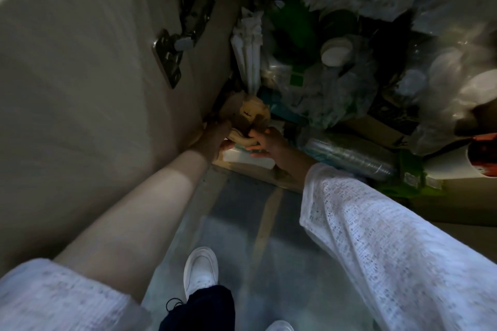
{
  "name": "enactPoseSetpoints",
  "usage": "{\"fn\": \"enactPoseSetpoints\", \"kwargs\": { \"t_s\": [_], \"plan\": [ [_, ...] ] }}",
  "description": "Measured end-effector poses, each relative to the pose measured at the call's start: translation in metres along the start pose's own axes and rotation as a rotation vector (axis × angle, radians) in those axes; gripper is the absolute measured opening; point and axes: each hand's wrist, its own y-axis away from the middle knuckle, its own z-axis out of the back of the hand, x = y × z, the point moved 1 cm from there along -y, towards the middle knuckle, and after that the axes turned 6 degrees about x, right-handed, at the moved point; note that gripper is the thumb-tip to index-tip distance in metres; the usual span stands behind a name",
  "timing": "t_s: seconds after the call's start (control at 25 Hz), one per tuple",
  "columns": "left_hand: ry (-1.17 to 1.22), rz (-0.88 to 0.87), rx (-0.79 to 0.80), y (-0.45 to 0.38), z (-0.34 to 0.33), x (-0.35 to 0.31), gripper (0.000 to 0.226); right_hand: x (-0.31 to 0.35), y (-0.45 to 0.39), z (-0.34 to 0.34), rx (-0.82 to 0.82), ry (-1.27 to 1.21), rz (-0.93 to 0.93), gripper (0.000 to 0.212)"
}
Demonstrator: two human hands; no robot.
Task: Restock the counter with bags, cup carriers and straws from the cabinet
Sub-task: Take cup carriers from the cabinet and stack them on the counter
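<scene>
Both my hands reach into the low, dim cabinet. My left hand [215, 134] and my right hand [265, 142] grip a stack of brown pulp cup carriers [251, 115] at the cabinet's front left corner. The carriers lean against the cabinet's left side. Behind them a bundle of white paper-wrapped straws [248, 45] stands upright. A flat white box [246, 160] lies under my hands. Bags are not clearly recognisable in the clutter.
The open cabinet door [94, 75] with its metal hinge [174, 43] stands close on my left. Sleeves of clear plastic cups [352, 156], white lids [336, 51] and crumpled plastic wrapping [336, 94] fill the cabinet's right. Grey floor and my white shoe [200, 269] lie below.
</scene>
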Motion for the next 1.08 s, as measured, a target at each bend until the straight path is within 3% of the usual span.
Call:
{"fn": "enactPoseSetpoints", "kwargs": {
  "t_s": [0.12,0.24,0.36,0.48,0.6,0.8,0.96,1.08],
  "plan": [
    [0.023,0.010,-0.011,0.014,0.000,-0.005,0.009,0.003,0.012,0.001,0.005,0.006,0.009,0.013],
    [0.016,0.024,-0.019,0.032,0.001,-0.006,0.007,0.003,0.031,0.003,0.031,-0.007,0.005,0.010],
    [-0.030,0.032,-0.011,0.057,-0.003,-0.008,0.029,-0.002,0.053,0.005,0.059,-0.032,0.029,0.029],
    [0.023,0.068,-0.041,0.090,-0.009,-0.009,0.006,-0.010,0.079,0.008,0.057,-0.065,0.053,0.043],
    [0.085,0.147,-0.030,0.132,-0.014,-0.004,0.019,-0.015,0.115,0.014,0.020,-0.029,0.024,0.046],
    [0.033,0.201,-0.016,0.205,-0.019,0.009,0.014,-0.022,0.187,0.030,-0.023,0.080,-0.036,0.046],
    [-0.067,0.276,0.044,0.260,-0.025,-0.002,0.011,-0.014,0.248,0.049,0.035,0.191,-0.030,0.068],
    [-0.174,0.283,0.124,0.294,-0.031,-0.021,0.024,0.006,0.292,0.065,0.051,0.265,-0.002,0.065]
  ]
}}
